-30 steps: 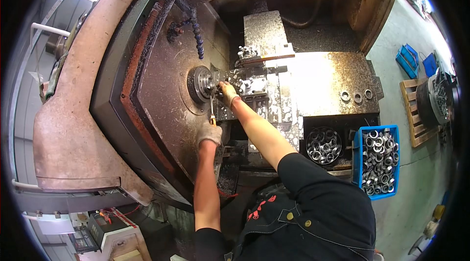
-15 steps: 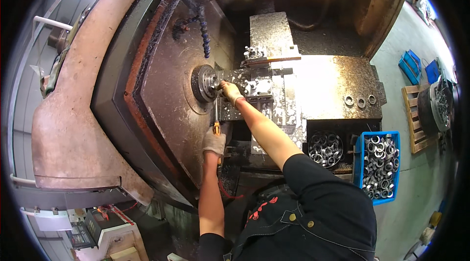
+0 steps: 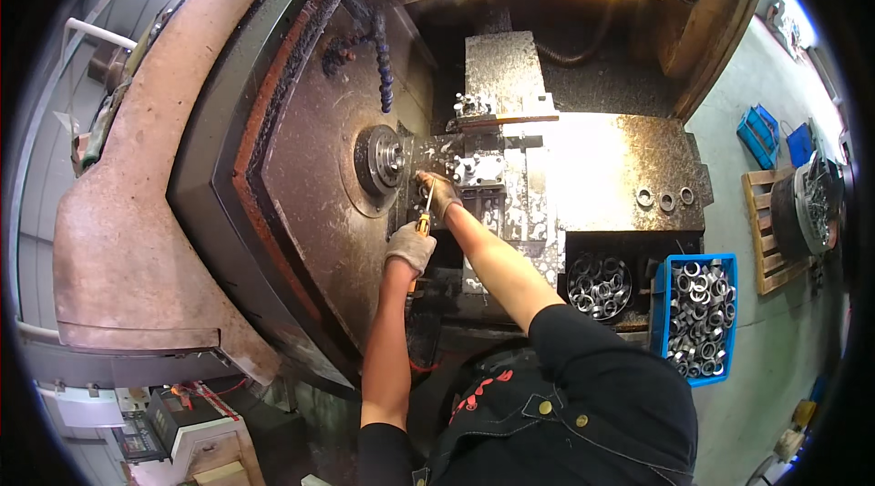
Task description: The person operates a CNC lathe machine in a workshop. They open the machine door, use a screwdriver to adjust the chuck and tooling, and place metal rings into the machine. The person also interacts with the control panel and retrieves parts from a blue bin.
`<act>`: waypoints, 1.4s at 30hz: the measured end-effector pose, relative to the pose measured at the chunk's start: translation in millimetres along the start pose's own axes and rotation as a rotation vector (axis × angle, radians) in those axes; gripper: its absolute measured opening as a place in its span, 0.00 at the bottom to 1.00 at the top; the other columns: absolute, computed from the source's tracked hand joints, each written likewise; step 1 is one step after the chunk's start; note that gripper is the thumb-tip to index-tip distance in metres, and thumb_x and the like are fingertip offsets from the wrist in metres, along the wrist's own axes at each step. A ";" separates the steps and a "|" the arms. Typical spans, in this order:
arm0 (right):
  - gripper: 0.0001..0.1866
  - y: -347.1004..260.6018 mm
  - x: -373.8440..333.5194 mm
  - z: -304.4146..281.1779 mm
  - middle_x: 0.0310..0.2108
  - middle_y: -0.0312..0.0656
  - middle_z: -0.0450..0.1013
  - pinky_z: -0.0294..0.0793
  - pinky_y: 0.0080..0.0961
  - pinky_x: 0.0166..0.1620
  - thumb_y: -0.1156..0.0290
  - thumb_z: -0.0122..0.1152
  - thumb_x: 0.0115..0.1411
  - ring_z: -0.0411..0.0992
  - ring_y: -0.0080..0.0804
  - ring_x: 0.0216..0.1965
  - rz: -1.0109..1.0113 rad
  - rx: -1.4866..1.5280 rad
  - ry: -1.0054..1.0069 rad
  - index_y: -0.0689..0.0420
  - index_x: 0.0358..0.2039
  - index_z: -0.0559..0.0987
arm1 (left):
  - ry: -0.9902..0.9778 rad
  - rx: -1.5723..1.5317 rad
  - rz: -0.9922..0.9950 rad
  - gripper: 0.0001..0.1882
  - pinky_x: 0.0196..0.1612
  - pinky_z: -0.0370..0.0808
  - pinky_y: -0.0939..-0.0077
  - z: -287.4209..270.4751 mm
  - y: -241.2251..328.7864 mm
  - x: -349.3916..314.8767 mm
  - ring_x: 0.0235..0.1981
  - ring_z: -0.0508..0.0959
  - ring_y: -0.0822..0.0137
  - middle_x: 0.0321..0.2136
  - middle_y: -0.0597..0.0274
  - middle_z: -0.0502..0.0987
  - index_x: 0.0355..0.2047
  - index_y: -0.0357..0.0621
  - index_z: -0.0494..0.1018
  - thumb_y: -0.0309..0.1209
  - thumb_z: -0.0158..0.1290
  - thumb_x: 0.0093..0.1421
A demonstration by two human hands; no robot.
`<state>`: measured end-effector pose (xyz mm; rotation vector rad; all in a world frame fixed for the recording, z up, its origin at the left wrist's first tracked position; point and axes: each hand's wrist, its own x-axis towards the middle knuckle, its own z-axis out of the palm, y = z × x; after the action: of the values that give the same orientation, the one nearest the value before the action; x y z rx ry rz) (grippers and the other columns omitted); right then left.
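Note:
My left hand (image 3: 412, 247), in a pale work glove, is closed round an orange air blow gun (image 3: 424, 224). The gun's thin metal nozzle points up at my right hand (image 3: 441, 195). That hand, gloved too, is closed with its fingertips beside the nozzle tip; what sits in its fingers is too small and hidden to make out. Just left of my hands is the round lathe chuck (image 3: 375, 160) on the machine's inner wall. The tool post (image 3: 481, 169) stands right of my right hand.
Three metal rings (image 3: 667, 202) lie on the bright machine cover at right. Below are a round pan of rings (image 3: 599, 287) and a blue crate (image 3: 656, 327) full of them. A segmented blue coolant hose (image 3: 383, 67) hangs above the chuck. A wooden pallet (image 3: 770, 272) is on the floor.
My right hand has left the chuck, moving down and slightly right. My left hand has lifted the blow gun up and right, so its nozzle now meets the right hand.

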<state>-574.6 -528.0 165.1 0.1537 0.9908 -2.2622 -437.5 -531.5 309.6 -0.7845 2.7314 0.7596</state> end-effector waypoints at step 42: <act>0.23 -41.9 30.7 25.9 0.35 0.42 0.74 0.69 0.20 0.40 0.67 0.67 0.42 0.72 0.27 0.35 -0.326 -0.494 0.001 0.58 0.41 0.74 | 0.180 -0.545 0.024 0.13 0.30 0.70 0.76 2.1 -23.2 -212.2 0.25 0.74 0.68 0.23 0.59 0.74 0.34 0.41 0.69 0.27 0.53 0.46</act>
<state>-620.3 -541.0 198.4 -0.2366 1.6359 -2.2134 -246.7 -454.2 366.1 -0.9587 2.7096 1.5448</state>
